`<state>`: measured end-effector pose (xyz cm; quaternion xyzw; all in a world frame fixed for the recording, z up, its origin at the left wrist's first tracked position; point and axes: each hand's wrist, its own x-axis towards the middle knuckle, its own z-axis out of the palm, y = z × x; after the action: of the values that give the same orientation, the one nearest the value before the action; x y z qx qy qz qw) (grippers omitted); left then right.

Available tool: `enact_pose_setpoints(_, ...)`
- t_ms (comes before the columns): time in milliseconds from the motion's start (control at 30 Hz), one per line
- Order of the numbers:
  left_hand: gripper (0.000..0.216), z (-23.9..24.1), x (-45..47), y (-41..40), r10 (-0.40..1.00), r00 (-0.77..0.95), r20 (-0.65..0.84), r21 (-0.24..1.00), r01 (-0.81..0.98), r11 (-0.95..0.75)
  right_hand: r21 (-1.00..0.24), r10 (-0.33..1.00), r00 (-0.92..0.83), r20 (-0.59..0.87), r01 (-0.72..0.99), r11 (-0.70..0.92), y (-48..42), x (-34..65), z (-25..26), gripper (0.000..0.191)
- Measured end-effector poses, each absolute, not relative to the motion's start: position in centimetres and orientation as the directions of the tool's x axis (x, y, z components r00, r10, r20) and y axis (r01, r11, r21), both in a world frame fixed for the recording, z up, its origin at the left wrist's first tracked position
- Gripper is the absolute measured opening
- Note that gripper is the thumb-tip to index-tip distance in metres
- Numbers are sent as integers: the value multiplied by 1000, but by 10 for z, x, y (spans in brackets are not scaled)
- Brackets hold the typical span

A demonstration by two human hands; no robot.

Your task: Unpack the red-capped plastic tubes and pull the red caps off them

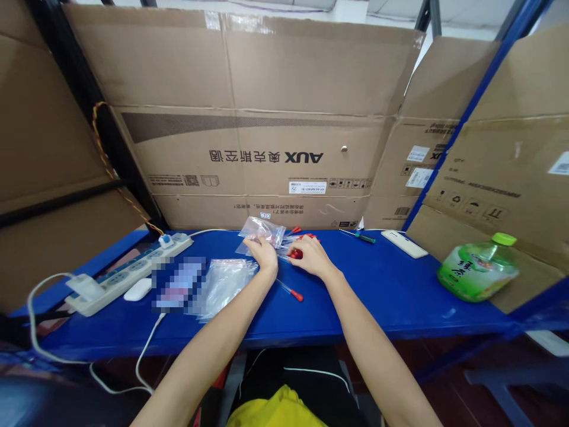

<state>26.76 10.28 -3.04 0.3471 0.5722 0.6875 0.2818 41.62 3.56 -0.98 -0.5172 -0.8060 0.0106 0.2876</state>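
1. Red-capped droppers (296, 254) sit at the middle of the blue worktop (391, 290), with the right hand (312, 256) closed around them.
2. The left hand (263, 251) rests on a small clear bag (262, 230) just beside them; its grip cannot be told.
3. One loose dropper (291, 290) lies nearer the person.
4. Stacked clear bags (224, 281) lie to the left, and a green bottle (478, 270) lies far to the right.

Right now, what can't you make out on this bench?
Head view only.
Patch: pixelated, contents unreadable.
Red pieces: mostly covered by the right hand; grip unclear.
Bag: contents too small; left hand covers its edge.
Bottle label: too small to read.
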Motion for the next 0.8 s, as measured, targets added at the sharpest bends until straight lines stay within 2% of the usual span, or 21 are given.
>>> enact_pose_setpoints(133,11,-28,267,104,775,-623,106,983,-53,-177,-272,862,-313,398,858,436,32,414,-13,15)
enact_pose_setpoints(267,14,-24,267,102,767,-632,114,978,-63,-198,-251,847,-342,407,850,463,32,415,-14,8)
enact_pose_setpoints(400,12,-18,264,102,753,-638,159,968,-50,-247,-254,819,-366,441,825,506,25,411,-9,14)
enact_pose_setpoints(600,13,-6,252,108,681,-699,221,949,-6,-314,-219,781,-481,397,777,590,8,394,-6,27)
enact_pose_setpoints(800,13,-4,245,115,635,-748,192,956,-3,-292,-93,772,-540,334,796,597,6,388,-6,13)
